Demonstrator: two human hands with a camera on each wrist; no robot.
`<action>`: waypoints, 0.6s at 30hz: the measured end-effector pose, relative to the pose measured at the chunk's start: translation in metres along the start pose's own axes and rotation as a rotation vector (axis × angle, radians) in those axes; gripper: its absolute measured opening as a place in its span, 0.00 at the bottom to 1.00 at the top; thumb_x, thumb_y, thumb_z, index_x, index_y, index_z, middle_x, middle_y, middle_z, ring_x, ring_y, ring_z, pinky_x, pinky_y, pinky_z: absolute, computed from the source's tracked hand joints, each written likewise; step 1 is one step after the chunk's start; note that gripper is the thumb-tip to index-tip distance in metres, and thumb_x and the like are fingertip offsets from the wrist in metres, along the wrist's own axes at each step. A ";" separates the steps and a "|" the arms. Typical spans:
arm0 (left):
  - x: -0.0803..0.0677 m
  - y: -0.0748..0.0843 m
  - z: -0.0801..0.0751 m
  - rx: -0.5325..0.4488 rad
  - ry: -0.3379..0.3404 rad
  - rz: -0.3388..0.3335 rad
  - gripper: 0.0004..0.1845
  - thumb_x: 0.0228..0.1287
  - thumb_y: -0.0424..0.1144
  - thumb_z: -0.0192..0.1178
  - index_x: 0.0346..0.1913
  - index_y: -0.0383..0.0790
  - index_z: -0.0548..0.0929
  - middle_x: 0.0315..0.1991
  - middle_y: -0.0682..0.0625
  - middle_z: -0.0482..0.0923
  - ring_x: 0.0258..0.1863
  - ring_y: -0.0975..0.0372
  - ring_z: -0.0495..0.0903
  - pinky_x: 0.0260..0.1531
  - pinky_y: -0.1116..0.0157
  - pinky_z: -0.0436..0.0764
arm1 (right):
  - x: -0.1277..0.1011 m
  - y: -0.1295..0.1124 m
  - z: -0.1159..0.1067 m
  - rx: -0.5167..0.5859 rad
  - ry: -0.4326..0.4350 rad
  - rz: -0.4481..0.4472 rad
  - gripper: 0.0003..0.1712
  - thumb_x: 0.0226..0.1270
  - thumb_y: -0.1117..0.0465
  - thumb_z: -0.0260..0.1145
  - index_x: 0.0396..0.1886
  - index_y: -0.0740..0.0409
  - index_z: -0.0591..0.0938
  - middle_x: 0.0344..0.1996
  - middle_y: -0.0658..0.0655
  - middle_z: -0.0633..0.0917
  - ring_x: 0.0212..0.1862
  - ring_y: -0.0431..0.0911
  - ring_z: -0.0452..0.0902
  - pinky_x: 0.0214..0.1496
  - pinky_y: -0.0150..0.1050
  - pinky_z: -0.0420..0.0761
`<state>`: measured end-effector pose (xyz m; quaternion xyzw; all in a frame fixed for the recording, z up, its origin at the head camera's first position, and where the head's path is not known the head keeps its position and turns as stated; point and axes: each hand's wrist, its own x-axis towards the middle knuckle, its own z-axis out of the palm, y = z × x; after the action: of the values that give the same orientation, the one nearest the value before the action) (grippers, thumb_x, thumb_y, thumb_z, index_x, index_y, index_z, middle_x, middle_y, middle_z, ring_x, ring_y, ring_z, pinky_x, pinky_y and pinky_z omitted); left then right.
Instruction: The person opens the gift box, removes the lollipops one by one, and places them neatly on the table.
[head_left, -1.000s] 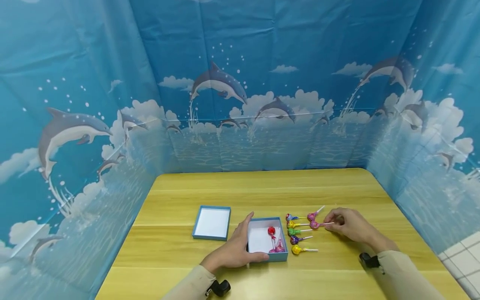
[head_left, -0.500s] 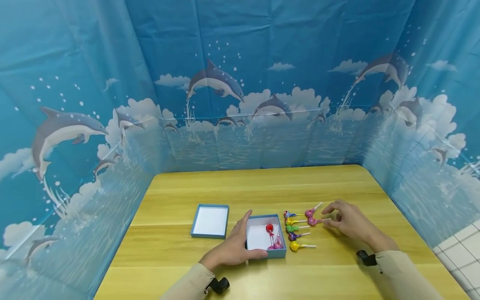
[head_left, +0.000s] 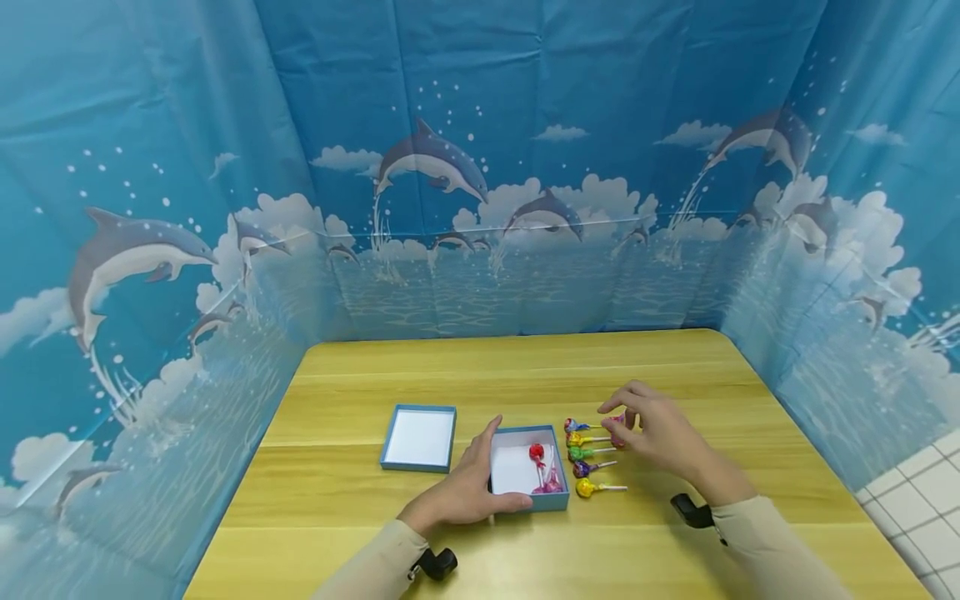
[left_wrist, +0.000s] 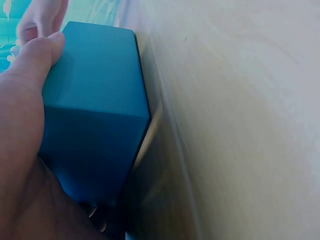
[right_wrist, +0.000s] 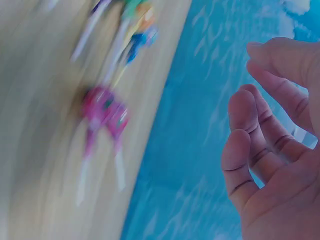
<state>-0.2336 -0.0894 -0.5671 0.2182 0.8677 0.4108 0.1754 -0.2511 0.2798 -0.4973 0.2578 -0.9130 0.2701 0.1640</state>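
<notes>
My left hand (head_left: 463,492) holds a small blue box (head_left: 550,502) by its left side, thumb along the front wall. In the left wrist view the thumb (left_wrist: 37,57) lies at the edge of the blue wall. Inside the box are a red lollipop (head_left: 536,452) and pink ones (head_left: 553,483). My right hand (head_left: 660,429) hovers over the lollipops right of the box, fingers loosely bent and nothing in them. It partly hides two pink lollipops (right_wrist: 97,107), whose sticks show in the right wrist view. Left of these, a column holds blue, yellow, green (head_left: 577,453) and purple lollipops.
A blue-rimmed lid (head_left: 418,437) with a white inside lies left of the box. A yellow lollipop (head_left: 587,487) is nearest the front of the column. The wooden table (head_left: 360,517) ends at a blue dolphin-print curtain (head_left: 487,292) at the back and sides.
The right hand has let go of a pink lollipop's stick, lifted, and moved left over the lollipops. The left hand stays on the box. The view has shifted slightly.
</notes>
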 end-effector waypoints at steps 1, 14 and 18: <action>0.000 0.000 0.000 0.003 0.000 0.003 0.74 0.70 0.73 0.77 0.98 0.61 0.32 0.98 0.37 0.47 0.95 0.36 0.56 0.83 0.27 0.72 | 0.002 -0.005 0.002 0.013 -0.003 -0.013 0.11 0.75 0.66 0.84 0.49 0.47 0.94 0.47 0.52 0.90 0.34 0.32 0.75 0.32 0.31 0.75; 0.001 0.001 -0.001 0.001 0.002 0.005 0.73 0.71 0.73 0.76 0.98 0.66 0.30 0.97 0.35 0.49 0.92 0.37 0.60 0.81 0.29 0.74 | 0.031 -0.051 0.026 0.089 -0.234 -0.156 0.07 0.81 0.65 0.80 0.53 0.51 0.94 0.50 0.53 0.93 0.41 0.41 0.85 0.43 0.36 0.88; 0.001 0.000 -0.001 0.004 0.000 0.003 0.73 0.71 0.74 0.75 0.98 0.64 0.30 0.97 0.36 0.49 0.92 0.39 0.60 0.81 0.30 0.75 | 0.038 -0.057 0.033 0.092 -0.356 -0.166 0.09 0.82 0.63 0.78 0.56 0.52 0.95 0.53 0.52 0.92 0.44 0.45 0.89 0.46 0.40 0.91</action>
<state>-0.2348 -0.0896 -0.5671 0.2200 0.8680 0.4095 0.1744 -0.2555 0.2045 -0.4838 0.3832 -0.8899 0.2473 0.0096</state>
